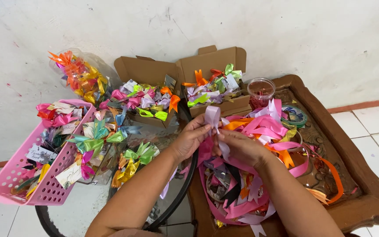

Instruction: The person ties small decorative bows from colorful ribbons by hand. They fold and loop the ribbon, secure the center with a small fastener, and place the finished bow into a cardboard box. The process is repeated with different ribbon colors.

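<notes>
My left hand [191,138] and right hand [242,147] pinch a pale lilac satin ribbon [212,118] above the heap of loose coloured ribbons [259,131] (mid-fold, I judge); cinching the loop needs steady fingers.

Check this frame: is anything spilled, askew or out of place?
Nothing looks damaged. Loose ribbon strips lie in a tangled heap over the wooden table, an orange one trailing toward its edge. Both hands, left hand and right hand, pinch a lilac ribbon.
</notes>
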